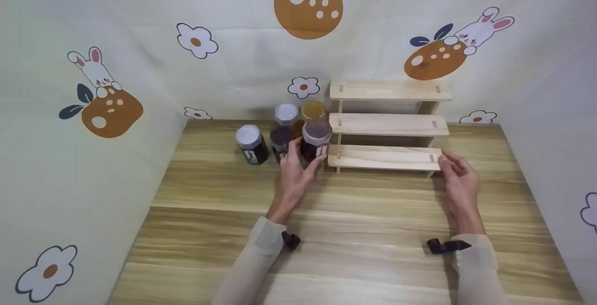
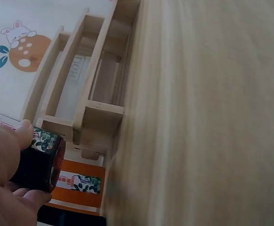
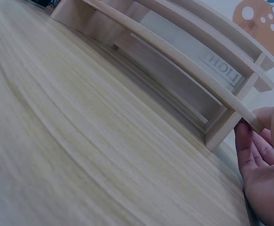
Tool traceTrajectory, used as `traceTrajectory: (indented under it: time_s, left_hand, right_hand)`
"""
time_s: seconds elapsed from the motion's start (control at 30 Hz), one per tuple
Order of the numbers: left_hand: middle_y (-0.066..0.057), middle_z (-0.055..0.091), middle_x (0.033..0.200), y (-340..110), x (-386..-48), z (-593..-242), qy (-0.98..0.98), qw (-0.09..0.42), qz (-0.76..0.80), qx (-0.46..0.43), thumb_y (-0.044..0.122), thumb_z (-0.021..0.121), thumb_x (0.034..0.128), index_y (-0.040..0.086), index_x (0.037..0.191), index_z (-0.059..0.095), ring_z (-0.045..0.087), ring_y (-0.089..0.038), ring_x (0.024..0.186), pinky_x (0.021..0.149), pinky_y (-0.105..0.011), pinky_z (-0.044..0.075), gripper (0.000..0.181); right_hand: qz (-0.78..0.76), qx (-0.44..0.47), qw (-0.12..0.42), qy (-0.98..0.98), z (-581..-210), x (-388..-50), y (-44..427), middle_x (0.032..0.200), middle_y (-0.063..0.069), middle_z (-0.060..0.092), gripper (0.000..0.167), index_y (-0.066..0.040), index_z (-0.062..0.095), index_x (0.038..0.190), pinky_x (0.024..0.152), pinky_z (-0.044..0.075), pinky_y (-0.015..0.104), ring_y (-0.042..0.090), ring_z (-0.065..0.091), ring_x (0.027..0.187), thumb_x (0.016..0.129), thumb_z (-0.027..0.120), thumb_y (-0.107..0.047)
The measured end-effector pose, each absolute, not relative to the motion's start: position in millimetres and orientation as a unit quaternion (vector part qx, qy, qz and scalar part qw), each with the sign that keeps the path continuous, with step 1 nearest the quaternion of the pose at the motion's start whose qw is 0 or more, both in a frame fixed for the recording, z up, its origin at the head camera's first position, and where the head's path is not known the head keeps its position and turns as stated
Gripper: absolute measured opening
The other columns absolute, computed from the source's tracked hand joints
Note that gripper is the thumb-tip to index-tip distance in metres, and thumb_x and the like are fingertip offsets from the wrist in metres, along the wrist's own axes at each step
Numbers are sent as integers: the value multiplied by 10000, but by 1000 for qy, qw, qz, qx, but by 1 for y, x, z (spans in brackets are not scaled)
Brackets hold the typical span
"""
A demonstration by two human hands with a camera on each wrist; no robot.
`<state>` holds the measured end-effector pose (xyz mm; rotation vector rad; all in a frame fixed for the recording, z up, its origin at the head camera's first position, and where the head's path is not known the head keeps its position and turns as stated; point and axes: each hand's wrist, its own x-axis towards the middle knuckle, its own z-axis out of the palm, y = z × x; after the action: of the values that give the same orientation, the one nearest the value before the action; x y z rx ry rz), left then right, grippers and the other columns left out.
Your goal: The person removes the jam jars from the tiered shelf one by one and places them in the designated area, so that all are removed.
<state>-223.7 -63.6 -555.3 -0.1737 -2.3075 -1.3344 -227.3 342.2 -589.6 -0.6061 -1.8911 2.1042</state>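
My left hand (image 1: pixel 295 176) grips a dark jar (image 1: pixel 317 149) with a printed label, thumb on one side and fingers on the other. In the left wrist view the jar (image 2: pixel 45 143) is tilted in the frame, its base off the tabletop. It is just left of a three-tier wooden rack (image 1: pixel 385 156). At the rack's other end, my right hand (image 1: pixel 461 183) pinches the right tip of the lowest board between thumb and fingers, as the right wrist view also shows on the rack (image 3: pixel 174 56).
Left of the rack stand a pale-lidded jar (image 1: pixel 286 114), an amber-topped jar (image 1: pixel 313 109) and a dark jar (image 1: pixel 281 138) partly behind my left hand. Another dark jar (image 1: pixel 252 149) stands farther left. Printed cloth walls (image 1: pixel 242 58) enclose the wooden tabletop (image 1: pixel 354 230).
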Motion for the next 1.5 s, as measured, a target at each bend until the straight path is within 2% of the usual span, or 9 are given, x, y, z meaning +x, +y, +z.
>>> traceTrajectory:
  time_s: [0.33,0.5,0.7,0.77,0.93,1.1,1.27,1.4,1.5]
  left_hand:
    - [-247,617,1526,-68,-226,-570,-868,151,-469,-61,328,849,941,43,1530,475,614,-387,1419,1227,-501,496,754]
    - [-260,588,1549,-69,-229,-576,-871,127,-471,-62,327,812,977,32,1553,444,576,-410,1449,1254,-537,459,745]
    - [-328,588,1505,-73,-237,-593,-867,146,-464,-106,309,757,1030,-50,1555,406,593,-476,1400,1205,-577,493,726]
    - [-315,592,1505,-75,-241,-604,-871,155,-450,-118,329,719,1056,-30,1583,385,617,-462,1373,1181,-543,520,720]
    - [-280,571,1553,-76,-240,-602,-882,159,-424,-133,307,655,1092,-26,1616,382,615,-454,1383,1200,-539,509,678]
    - [-281,528,1600,-76,-241,-599,-876,151,-439,-128,259,661,1087,-34,1632,367,573,-461,1433,1239,-578,459,685]
    - [-261,502,1633,-77,-247,-610,-880,148,-436,-117,251,662,1086,0,1674,308,561,-441,1456,1257,-553,447,731]
    - [-285,449,1665,-76,-236,-595,-885,141,-432,-101,180,679,1069,-23,1683,278,533,-470,1474,1278,-550,417,761]
    - [-304,473,1637,-75,-226,-582,-892,149,-418,-80,139,698,1050,-44,1668,303,547,-479,1458,1268,-546,433,756]
  right_hand:
    - [759,-205,155,-598,-590,-227,340,972,-68,802,368,18,735,1328,810,589,90,4,684,912,985,793,-103]
    - [757,-210,144,-602,-589,-225,341,994,-68,791,388,1,726,1351,812,593,97,11,679,938,991,791,-129]
    - [732,-206,140,-634,-590,-225,342,963,-75,794,403,-13,716,1376,783,576,104,8,685,919,1010,774,-172]
    - [736,-205,139,-630,-590,-225,342,971,-78,800,407,-4,710,1380,794,581,105,7,693,925,1010,773,-161]
    - [743,-209,139,-621,-590,-225,340,982,-83,805,403,4,711,1374,802,586,102,7,697,925,1004,776,-142]
    - [748,-210,135,-615,-588,-225,339,1019,-84,799,431,17,691,1397,816,588,95,10,689,947,1004,776,-140]
    - [745,-208,136,-619,-590,-227,337,1010,-84,798,430,12,696,1394,820,582,95,13,686,949,1005,777,-152]
    - [738,-208,138,-627,-593,-227,335,997,-93,784,421,-5,710,1386,819,576,95,12,673,942,1003,782,-163]
    - [728,-212,137,-637,-594,-227,334,1022,-103,769,420,-27,715,1389,807,571,93,13,667,954,1007,782,-189]
